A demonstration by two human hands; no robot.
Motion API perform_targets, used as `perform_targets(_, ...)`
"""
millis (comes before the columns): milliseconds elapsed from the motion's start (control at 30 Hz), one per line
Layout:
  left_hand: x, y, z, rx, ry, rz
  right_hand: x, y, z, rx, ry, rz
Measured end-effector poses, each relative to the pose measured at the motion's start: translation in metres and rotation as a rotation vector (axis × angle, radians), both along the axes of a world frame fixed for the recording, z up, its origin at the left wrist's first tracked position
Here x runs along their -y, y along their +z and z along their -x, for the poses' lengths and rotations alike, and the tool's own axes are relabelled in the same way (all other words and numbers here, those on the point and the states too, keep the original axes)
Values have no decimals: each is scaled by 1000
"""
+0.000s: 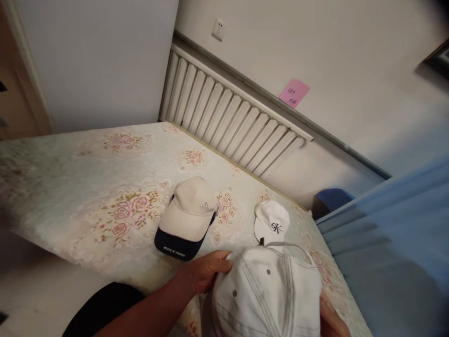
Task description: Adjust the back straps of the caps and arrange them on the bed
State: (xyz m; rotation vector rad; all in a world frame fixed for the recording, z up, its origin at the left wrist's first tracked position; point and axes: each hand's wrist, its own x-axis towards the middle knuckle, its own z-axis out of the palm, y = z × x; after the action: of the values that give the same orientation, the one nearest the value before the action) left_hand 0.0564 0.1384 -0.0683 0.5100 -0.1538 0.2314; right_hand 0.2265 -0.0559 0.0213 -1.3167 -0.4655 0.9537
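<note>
A light grey baseball cap (268,290) with contrast stitching is held close in front of me, its back strap opening at the far side. My left hand (212,269) grips its left edge, thumb on top. On the cap's right side, my right hand (332,316) is curled against the edge, partly hidden by the cap. Beyond my left hand lies a beige cap (192,206) with a dark brim edge lettered "BELIEVE IN YOURSELF". Farther right rests a white cap (273,217) with a black "CK" logo, partly covered by the held cap.
The caps lie on a bed with a floral cover (105,187). A radiator (224,107) runs along the wall behind it. Blue curtain (393,243) hangs at the right, near a dark blue object (331,201). A black rounded thing (101,306) shows at lower left.
</note>
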Motion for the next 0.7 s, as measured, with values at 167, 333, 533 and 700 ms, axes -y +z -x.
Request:
perform_targets(167,-1,1,0,36,-13,-7,-9,16,5,-6,-76,-55)
perform_targets(333,-4,0,-2,36,-9,73,-13,29,-4,13,-6,-25)
perform_targets(533,-8,3,-7,-4,100,77,-13,39,-17,-23,111,9)
perform_targets(700,-3,11,0,15,101,-1,-16,50,-11,-12,136,26)
